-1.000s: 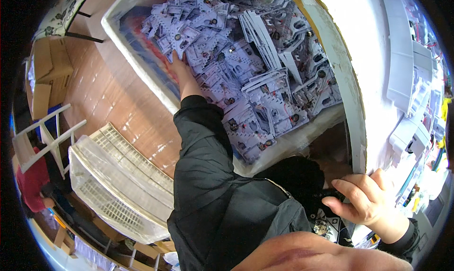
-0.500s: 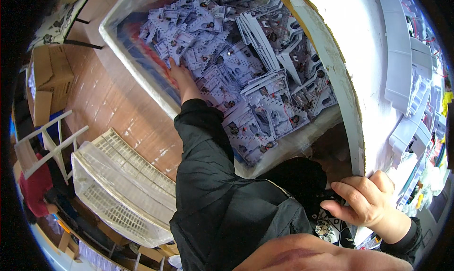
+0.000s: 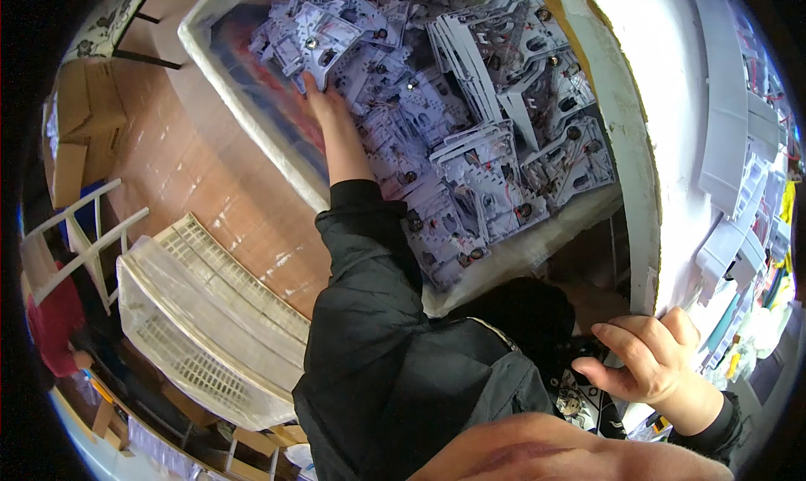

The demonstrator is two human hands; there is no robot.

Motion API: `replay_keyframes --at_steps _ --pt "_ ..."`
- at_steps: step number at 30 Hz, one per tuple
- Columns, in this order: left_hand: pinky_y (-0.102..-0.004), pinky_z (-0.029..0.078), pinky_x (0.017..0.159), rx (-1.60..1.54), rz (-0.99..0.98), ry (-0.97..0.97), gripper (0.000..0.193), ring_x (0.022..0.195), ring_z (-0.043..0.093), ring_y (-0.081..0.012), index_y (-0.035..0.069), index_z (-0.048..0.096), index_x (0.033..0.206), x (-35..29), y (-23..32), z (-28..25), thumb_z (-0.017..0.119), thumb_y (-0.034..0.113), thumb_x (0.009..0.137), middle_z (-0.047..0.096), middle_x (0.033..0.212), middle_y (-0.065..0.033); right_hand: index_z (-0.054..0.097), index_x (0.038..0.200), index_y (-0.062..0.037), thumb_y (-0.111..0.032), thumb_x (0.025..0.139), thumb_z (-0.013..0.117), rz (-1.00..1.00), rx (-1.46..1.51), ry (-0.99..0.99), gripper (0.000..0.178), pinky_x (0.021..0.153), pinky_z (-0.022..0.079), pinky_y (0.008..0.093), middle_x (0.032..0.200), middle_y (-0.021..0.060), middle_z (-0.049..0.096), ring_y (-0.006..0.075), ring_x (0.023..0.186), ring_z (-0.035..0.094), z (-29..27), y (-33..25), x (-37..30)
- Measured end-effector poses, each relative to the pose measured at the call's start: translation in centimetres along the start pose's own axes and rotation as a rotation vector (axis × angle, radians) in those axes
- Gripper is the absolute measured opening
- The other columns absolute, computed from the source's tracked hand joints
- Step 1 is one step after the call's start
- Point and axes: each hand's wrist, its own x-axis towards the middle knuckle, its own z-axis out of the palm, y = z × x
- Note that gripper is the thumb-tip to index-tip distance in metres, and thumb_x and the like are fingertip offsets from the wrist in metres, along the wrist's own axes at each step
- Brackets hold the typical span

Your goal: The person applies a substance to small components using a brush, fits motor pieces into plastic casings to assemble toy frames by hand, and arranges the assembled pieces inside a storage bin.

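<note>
Grip, left hand [image 3: 336, 116]: thumb and fingers pinch the near end of a pale plastic part [image 3: 326, 43]; the undersides of the fingers are hidden.

Sweep from the left edge. Patterned cloth-topped piece of furniture [image 3: 94, 34] on thin dark legs, upper corner. Below it, an open cardboard box [image 3: 92, 116], flaps out. Next down, a white slatted frame [image 3: 86, 244], legs jutting, and just behind it a co-worker in a red top [image 3: 54, 326], bent by the rim of view. Brown plank floor [image 3: 214, 137], scuffed with pale marks. On it, a cream lattice crate [image 3: 227, 317] with cloudy plastic sheeting over its side.

Centre: large white-rimmed bin [image 3: 252, 118], inner left wall bluish with a red streak. Pinched part is in this bin, at the left of the heap, over other parts. Heap of similar parts [image 3: 420, 103]: toothed edges, dark round pieces, some red wires; longer panels stacked on edge toward the right. Black sleeve [image 3: 369, 263] reaches up into the bin from below.

Right: white table [image 3: 630, 86] with a chipped, bowed edge. Right hand [image 3: 651, 355] at its near corner, fingers loosely curled, thumb apart, nothing visible in it. Beyond, pale grey housings [image 3: 726, 103] with red wires, lying along the table's far side.
</note>
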Motion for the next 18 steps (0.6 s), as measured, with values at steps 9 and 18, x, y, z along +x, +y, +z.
replay_keyframes --at_steps 9,18 --pt "-0.0432 0.053 0.085 0.103 0.014 -0.003 0.052 0.103 0.061 -0.0279 0.004 0.044 0.14 -3.9 2.0 1.6 0.063 0.003 0.092 0.057 0.128 -0.0156 0.07 0.087 -0.017 -0.046 0.066 0.084 -0.019 0.001 0.016 0.038 0.05 0.033 0.0241 0.075 -0.0071 0.061 0.0108 0.058 0.045 -0.1 -0.2 0.1" --pt "-0.0409 0.046 0.098 0.549 0.167 0.373 0.057 0.108 0.059 -0.0342 0.0 0.047 0.139 0.8 1.5 -5.5 0.069 0.013 0.089 0.053 0.138 -0.0178 0.07 0.087 -0.0171 -0.045 0.066 0.084 -0.017 0.02 0.017 0.038 0.049 0.033 0.024 0.074 -0.0066 0.061 0.0108 0.058 0.045 -0.3 -0.2 0.0"
